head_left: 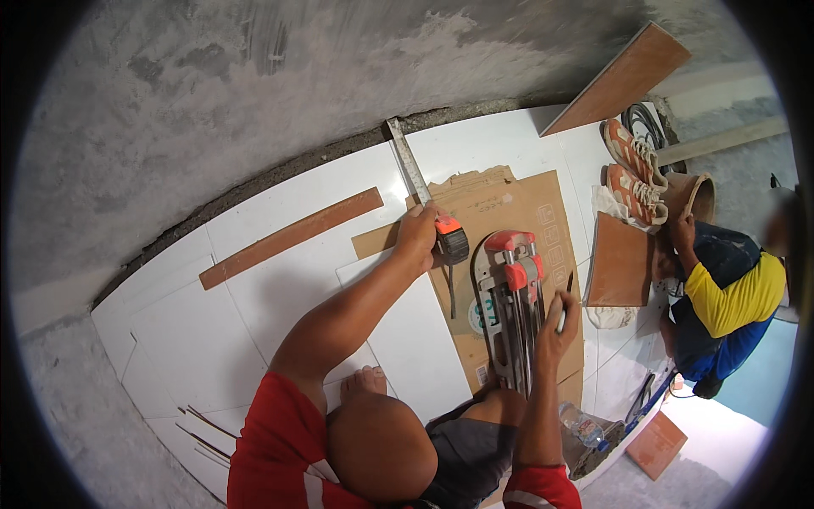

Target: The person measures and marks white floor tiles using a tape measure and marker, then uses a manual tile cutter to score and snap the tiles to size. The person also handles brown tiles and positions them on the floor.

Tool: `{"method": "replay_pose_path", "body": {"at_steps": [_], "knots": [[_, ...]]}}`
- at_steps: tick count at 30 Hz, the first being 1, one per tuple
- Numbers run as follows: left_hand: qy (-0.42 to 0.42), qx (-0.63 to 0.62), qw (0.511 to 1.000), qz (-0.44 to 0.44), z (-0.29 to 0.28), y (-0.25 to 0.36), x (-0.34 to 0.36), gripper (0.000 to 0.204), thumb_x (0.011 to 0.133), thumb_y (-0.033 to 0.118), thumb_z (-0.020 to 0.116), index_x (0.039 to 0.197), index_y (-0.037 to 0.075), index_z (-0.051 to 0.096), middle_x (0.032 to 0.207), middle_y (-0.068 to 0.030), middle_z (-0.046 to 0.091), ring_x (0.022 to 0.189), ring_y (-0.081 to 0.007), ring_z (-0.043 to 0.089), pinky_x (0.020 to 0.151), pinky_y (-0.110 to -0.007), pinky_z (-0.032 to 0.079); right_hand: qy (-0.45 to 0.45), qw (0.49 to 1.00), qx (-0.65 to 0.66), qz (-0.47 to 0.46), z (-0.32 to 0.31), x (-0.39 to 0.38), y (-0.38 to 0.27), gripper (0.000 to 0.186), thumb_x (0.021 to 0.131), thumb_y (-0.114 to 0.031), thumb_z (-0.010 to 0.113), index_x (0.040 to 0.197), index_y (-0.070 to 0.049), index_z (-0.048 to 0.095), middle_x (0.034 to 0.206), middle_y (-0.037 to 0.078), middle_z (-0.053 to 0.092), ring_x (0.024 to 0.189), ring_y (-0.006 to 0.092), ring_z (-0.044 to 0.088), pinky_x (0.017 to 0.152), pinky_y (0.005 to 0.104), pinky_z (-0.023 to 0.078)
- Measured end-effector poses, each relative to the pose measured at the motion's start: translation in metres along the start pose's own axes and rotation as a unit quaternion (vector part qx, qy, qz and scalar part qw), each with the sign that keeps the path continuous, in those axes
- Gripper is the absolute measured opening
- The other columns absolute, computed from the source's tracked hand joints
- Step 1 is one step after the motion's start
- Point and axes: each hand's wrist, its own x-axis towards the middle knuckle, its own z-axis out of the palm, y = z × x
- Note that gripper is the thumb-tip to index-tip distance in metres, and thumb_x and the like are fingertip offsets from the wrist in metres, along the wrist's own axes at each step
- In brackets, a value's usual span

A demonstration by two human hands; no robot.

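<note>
My left hand (417, 233) is closed round an orange and black tape measure (454, 241). Its blade (409, 159) is drawn out over the white floor tiles to the gap at the foot of the wall. My right hand (555, 331) pinches a slim pen-like marker (562, 320), white with a dark end, beside the tile cutter. That manual tile cutter (519, 293), with red fittings and metal rails, lies on flattened cardboard (551, 199). Left of the tape lies a narrow brown tile strip (292, 237). A loose white tile (411, 331) rests near my left foot.
At right a person in a yellow and blue shirt (733, 297) crouches by a brown tile (621, 259), a bucket (702, 197) and orange shoes (634, 182). Another brown tile (617, 81) leans on the wall. A plastic bottle (583, 426) lies near my right forearm; thin rods (203, 437) lie at lower left.
</note>
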Motion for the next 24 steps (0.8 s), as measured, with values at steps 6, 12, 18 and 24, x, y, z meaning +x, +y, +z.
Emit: {"method": "replay_pose_path", "body": {"at_steps": [6,12,18,24], "knots": [[0.038,-0.061,0.997,-0.038,0.014,0.014,-0.001,0.029,0.106,0.035,0.045,0.098,0.008,0.053,0.082,-0.0035,0.056,0.065,-0.0159,0.058,0.060,-0.041,0.058,0.027,0.999,-0.010,0.045,-0.004,-0.043,0.030,0.022,0.104,-0.018,0.055,0.113,0.002,0.061,0.105,0.010,0.065,0.100,0.0187,0.060,0.092,0.0326,0.047],[0.048,-0.107,0.992,-0.043,0.016,0.017,0.004,0.032,0.106,0.037,0.046,0.097,0.007,0.052,0.076,-0.0021,0.054,0.063,-0.0151,0.056,0.058,-0.037,0.055,0.040,0.998,-0.055,0.014,0.003,-0.036,0.026,0.021,0.103,-0.018,0.056,0.112,0.000,0.062,0.098,0.014,0.067,0.091,0.0240,0.064,0.084,0.0356,0.050],[0.057,-0.108,0.992,-0.026,0.013,0.013,0.008,0.033,0.106,0.035,0.046,0.099,0.004,0.054,0.078,-0.0031,0.055,0.065,-0.0162,0.058,0.060,-0.037,0.056,0.035,0.997,-0.063,0.010,0.005,-0.037,0.028,0.021,0.102,-0.018,0.057,0.112,0.000,0.063,0.096,0.016,0.068,0.088,0.0266,0.066,0.082,0.0372,0.051],[0.049,-0.084,0.995,-0.031,0.008,0.013,0.006,0.033,0.106,0.035,0.046,0.102,0.003,0.054,0.083,-0.0046,0.057,0.070,-0.0177,0.060,0.064,-0.039,0.058,0.036,0.997,-0.063,0.018,0.005,-0.036,0.029,0.022,0.103,-0.020,0.057,0.110,0.000,0.063,0.094,0.013,0.067,0.088,0.0222,0.063,0.083,0.0349,0.050]]}}
